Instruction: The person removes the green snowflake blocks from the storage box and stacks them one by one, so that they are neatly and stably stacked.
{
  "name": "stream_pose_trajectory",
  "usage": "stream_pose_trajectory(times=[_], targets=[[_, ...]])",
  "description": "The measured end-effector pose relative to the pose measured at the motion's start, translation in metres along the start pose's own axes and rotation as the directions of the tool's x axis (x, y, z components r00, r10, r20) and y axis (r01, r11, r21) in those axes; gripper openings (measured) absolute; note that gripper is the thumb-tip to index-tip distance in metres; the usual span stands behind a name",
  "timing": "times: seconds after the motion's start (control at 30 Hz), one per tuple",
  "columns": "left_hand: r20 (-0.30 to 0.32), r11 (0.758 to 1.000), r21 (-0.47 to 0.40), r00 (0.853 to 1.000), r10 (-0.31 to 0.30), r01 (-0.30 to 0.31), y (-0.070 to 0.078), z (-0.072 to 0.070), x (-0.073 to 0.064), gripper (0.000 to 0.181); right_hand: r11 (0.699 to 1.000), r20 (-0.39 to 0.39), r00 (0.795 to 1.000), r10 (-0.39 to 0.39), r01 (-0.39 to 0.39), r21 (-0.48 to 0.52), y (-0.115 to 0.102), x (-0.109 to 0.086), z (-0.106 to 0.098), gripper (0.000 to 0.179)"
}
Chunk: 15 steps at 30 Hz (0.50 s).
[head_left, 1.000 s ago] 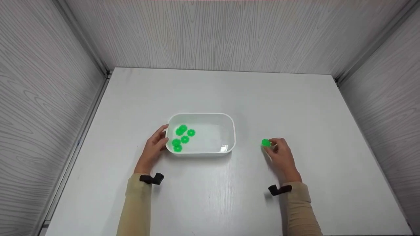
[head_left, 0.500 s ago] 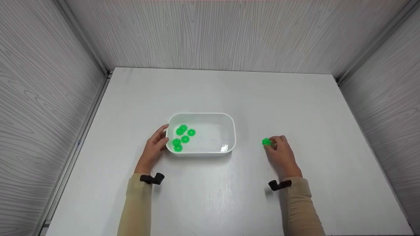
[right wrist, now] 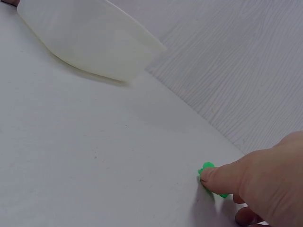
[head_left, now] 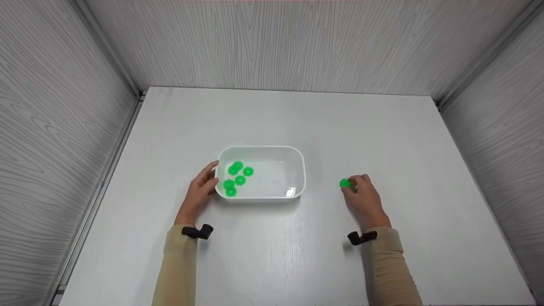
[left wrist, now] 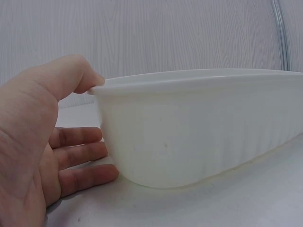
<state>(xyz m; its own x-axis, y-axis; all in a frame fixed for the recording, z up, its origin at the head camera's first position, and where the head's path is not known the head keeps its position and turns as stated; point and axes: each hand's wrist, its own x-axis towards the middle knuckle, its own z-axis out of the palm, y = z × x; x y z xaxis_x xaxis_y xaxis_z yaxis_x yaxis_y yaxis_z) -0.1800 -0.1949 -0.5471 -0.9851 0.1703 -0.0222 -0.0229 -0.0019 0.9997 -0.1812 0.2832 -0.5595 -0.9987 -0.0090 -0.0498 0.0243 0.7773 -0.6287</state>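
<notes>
My left hand [head_left: 198, 193] rests against the left end of a white plastic tub [head_left: 272, 198]. In the left wrist view the thumb [left wrist: 90, 80] sits bent at the rim, and three nearly straight fingers [left wrist: 83, 155] touch the outer wall. Right of the tub, my right hand [head_left: 364, 199] pinches a green flower-shaped piece [head_left: 344, 183] between thumb and fingertips, close over the table. The right wrist view shows the thumb across that piece [right wrist: 208, 165], hiding most of it. Several similar green pieces [head_left: 240, 180] lie in the tub's left part, some overlapping.
The tub stands near the middle of a white table [head_left: 289, 119]. Grey wood-patterned panels [head_left: 272, 42] rise behind the table and at both sides. Each wrist wears a black strap mount [head_left: 197, 231] over a tan sleeve.
My right hand has shifted slightly away from me, the green flower-shaped piece still pinched. The left hand and tub look unchanged.
</notes>
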Motion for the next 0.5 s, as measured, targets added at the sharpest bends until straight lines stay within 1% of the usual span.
stream_pose_trajectory(times=[0.17, 0.33, 0.5], targets=[[0.003, 1.0, -0.028, 1.0, -0.003, 0.003, -0.003, -0.001, 0.001, 0.049, 0.999, -0.015, 1.0, -0.016, 0.015, -0.041, -0.001, 0.001, 0.0, 0.035], [-0.011, 0.999, -0.033, 1.0, 0.0, 0.0, -0.015, -0.004, 0.006, 0.047, 0.999, -0.01, 1.0, -0.013, 0.012, -0.044, -0.002, 0.002, 0.0, 0.036], [-0.034, 1.0, -0.006, 0.999, 0.002, -0.002, -0.026, -0.005, 0.008, 0.046, 0.999, 0.001, 1.0, -0.008, 0.008, -0.037, -0.001, 0.002, 0.0, 0.037]])
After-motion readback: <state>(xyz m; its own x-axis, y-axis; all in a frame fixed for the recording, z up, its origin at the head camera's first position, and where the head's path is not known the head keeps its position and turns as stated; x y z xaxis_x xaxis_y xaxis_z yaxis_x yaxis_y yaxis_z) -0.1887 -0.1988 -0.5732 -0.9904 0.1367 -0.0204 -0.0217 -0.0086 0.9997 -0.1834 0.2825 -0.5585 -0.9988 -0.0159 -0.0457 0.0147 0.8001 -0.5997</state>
